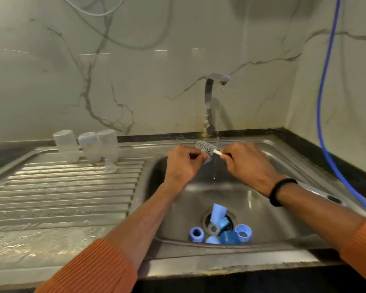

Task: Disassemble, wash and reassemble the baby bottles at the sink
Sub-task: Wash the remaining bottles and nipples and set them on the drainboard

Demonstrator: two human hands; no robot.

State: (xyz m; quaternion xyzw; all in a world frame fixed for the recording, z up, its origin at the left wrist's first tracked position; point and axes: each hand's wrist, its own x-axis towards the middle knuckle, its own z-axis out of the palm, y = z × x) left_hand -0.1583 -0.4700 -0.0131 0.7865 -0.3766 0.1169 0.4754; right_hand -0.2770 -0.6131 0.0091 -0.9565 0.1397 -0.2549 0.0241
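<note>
My left hand (183,160) pinches a small clear teat (207,159) over the sink basin. My right hand (244,160) grips the white handle of a grey bottle brush (206,147), whose bristle head lies against the teat. A thin stream of water falls from the tap (210,104) just right of the brush. Three clear bottle bodies (87,145) stand upside down on the draining board, with another clear teat (110,166) in front of them. Blue rings and caps (220,231) lie around the drain at the bottom of the sink (283,210).
The ribbed steel draining board (68,191) stretches to the left, wet near the front. A blue hose (323,102) hangs down the right wall to the counter. Marble wall tiles rise behind the tap. A black band sits on my right wrist.
</note>
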